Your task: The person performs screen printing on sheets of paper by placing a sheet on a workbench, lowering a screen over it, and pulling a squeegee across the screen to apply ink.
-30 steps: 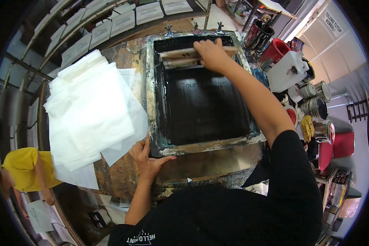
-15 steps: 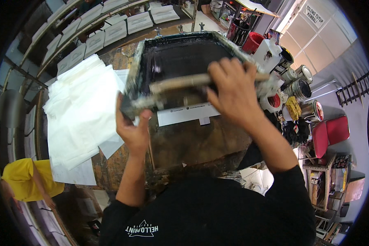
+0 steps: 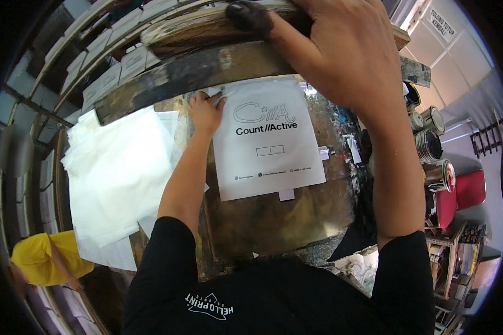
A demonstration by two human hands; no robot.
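Note:
My right hand (image 3: 346, 50) is raised high at the top, its thumb stained black. It is closed on the wooden squeegee (image 3: 201, 30), with its fingertips out of the picture. The screen-printing frame (image 3: 195, 75) is tilted up just below that hand, its near bar showing; I cannot tell whether the hand also grips it. Beneath lies a white printed bag (image 3: 274, 156) with dark lettering and a small outlined box, flat on a brown board (image 3: 257, 229). My left hand (image 3: 207, 114) is closed on the bag's far left corner.
A stack of white bags (image 3: 117, 178) lies to the left. Paint cans (image 3: 439, 176) and a red chair (image 3: 469, 187) stand at the right. Racks (image 3: 44, 95) with white sheets run along the far left, and a person in a yellow shirt (image 3: 53, 257) is at the lower left.
The frame has swung up from the table, uncovering the printed bag. My right hand has risen with the squeegee, and my left hand has left the frame for the bag's corner.

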